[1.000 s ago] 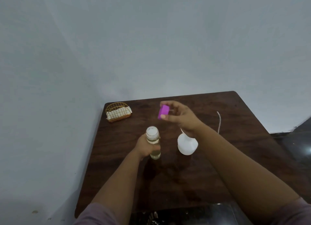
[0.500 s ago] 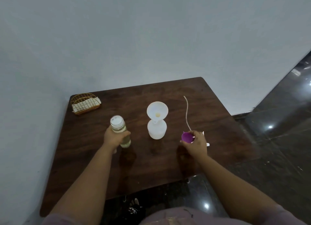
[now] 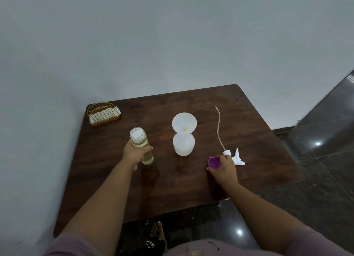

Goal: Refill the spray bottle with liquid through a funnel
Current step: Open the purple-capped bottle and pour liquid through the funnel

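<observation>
A person's left hand [image 3: 135, 153] wraps its grip around an uncapped clear bottle [image 3: 141, 145] of pale liquid, standing upright on the dark wooden desk [image 3: 172, 181], while the right hand [image 3: 224, 167] curls its fingers around the bottle's purple cap [image 3: 214, 163], held low at the desk surface, apparently to set it aside so the pour can begin. Between the hands, a little farther back, stands the white spray bottle [image 3: 183, 146], a white funnel [image 3: 184, 124] seated in its neck and tipped toward the wall, ready to receive the liquid; a yellowish trace shows at the funnel's throat. The removed spray head [image 3: 236, 158] lies just beside the right hand, its dip tube [image 3: 218, 128] trailing away across the desk, kept clear of the filling. A gold wire holder [image 3: 103, 114] with white napkins sits at the far left corner. The desk stands against a plain pale wall, with glossy dark tiled floor [image 3: 323, 160] to the right
</observation>
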Motion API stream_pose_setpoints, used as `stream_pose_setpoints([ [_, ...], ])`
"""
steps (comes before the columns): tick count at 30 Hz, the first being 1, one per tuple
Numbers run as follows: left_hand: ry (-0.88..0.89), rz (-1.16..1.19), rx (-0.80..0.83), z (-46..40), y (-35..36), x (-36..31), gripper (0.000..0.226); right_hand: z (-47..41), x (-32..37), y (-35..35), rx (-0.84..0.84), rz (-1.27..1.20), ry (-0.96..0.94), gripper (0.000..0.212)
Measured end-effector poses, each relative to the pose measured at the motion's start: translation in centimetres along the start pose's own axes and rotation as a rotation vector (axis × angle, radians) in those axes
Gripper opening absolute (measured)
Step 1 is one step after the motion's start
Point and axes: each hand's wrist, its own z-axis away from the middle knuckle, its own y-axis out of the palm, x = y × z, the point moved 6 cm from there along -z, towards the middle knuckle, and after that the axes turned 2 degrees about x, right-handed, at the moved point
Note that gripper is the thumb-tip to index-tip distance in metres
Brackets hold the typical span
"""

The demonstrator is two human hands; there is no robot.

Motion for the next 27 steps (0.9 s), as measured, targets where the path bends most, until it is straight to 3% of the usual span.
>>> stream_pose_setpoints([
  [9, 0.01, -0.017, -0.031, 0.9, 0.1, -0.7, 0.055, 0.3, 1.3, -0.6, -0.065, 0.004, -0.027, 0.071],
  [14, 0.027, -0.091, -0.05, 2.5, 1.0, -0.5, 0.056, 1.3, 4.8, -1.6, -0.151, -0.078, -0.191, 0.06],
  [20, 0.058, -0.147, 0.106, 6.9, 4.4, 0.3, 0.049, 5.1, 9.9, 0.7, 0.097, -0.213, -0.494, 0.079],
  [24, 0.122, -0.161, 0.29, 10.5, 7.9, 0.2, 0.048, 6.4, 11.6, 1.5, 0.33, -0.407, -0.503, 0.093],
  [27, 0.153, -0.141, 0.373, 12.2, 9.6, -0.1, 0.053, 6.1, 11.4, 0.3, 0.378, -0.489, -0.461, 0.095],
])
